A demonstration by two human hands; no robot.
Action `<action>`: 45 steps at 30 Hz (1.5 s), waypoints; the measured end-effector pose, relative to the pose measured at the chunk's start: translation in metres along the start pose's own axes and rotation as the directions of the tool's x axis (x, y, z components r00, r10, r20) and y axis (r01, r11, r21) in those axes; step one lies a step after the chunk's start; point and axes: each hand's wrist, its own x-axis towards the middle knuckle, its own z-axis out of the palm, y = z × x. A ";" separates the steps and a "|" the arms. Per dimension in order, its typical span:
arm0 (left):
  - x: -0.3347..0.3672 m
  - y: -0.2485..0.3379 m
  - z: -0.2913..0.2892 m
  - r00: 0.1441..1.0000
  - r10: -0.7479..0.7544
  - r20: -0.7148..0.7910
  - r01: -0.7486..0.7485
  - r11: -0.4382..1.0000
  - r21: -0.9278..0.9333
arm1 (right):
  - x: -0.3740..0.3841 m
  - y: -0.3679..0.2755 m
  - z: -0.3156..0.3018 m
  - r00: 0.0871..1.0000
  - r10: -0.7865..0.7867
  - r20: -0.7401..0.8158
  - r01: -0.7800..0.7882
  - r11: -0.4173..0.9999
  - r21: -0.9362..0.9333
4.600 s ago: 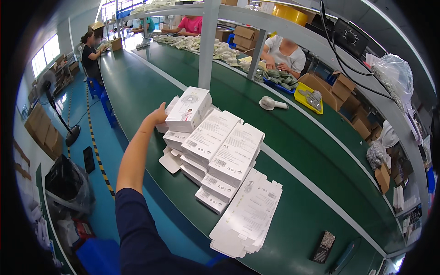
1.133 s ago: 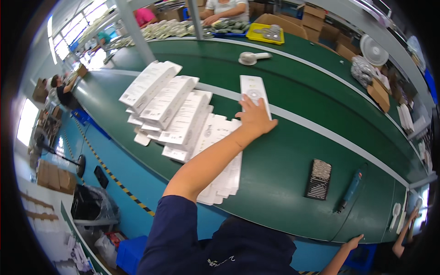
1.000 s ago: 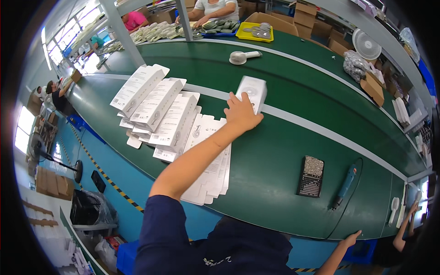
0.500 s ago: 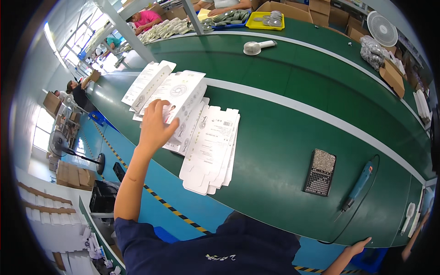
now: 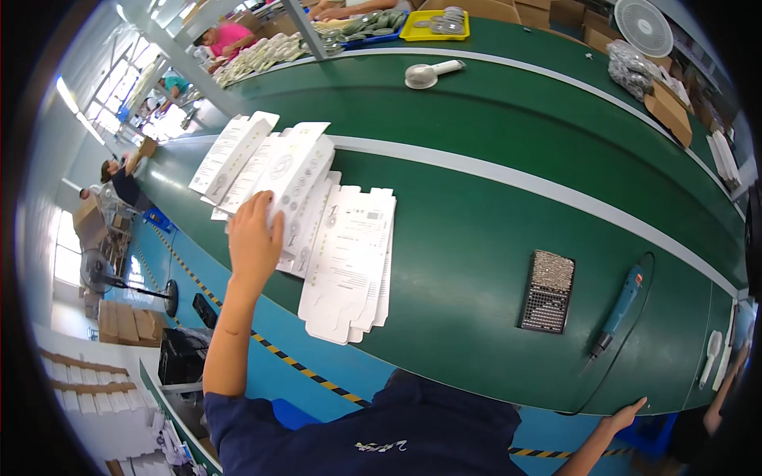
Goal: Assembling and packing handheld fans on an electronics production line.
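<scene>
My left hand touches the near left end of a white printed carton, with the thumb apart from the bent fingers. The carton lies on a fanned stack. Flat, unfolded cartons with cut flaps lie just right of it, overhanging the near table edge. More white cartons lean to the left of it. My right hand rests at the near table edge on the right, a digit stretched along the edge. It holds nothing that I can see, and its other fingers are mostly hidden.
On the green table are a black tray of small metal parts and a blue electric screwdriver with its cord. A white handheld fan lies across the pale strip. A yellow tray stands behind. Other people work at the far left.
My left hand has come slightly toward me, from above the carton to its near end, and the fingers are closer together. The whole view has shifted a little. My right hand stays at the edge.
</scene>
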 end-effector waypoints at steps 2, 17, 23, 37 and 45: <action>-0.003 -0.010 0.002 1.000 -0.013 -0.016 0.013 1.000 -0.004 | -0.001 0.000 0.001 1.000 0.002 -0.002 -0.002 1.000 0.005; 0.101 0.115 0.032 0.901 0.409 -0.148 -0.433 0.817 -0.381 | -0.010 -0.011 0.006 0.995 0.037 -0.091 -0.040 0.999 -0.027; 0.248 0.181 0.197 0.963 0.216 0.162 -0.142 0.914 -0.379 | 0.002 -0.005 0.002 1.000 -0.002 -0.008 0.002 1.000 -0.013; 0.411 0.217 0.355 0.894 0.363 0.262 -0.364 0.930 -0.046 | -0.068 -0.009 0.007 0.965 -0.149 -0.215 0.126 0.985 -0.119; 0.385 0.136 0.335 0.845 0.093 0.526 0.192 0.866 -0.461 | -0.098 -0.056 0.058 0.450 -0.876 0.172 0.734 0.253 -0.630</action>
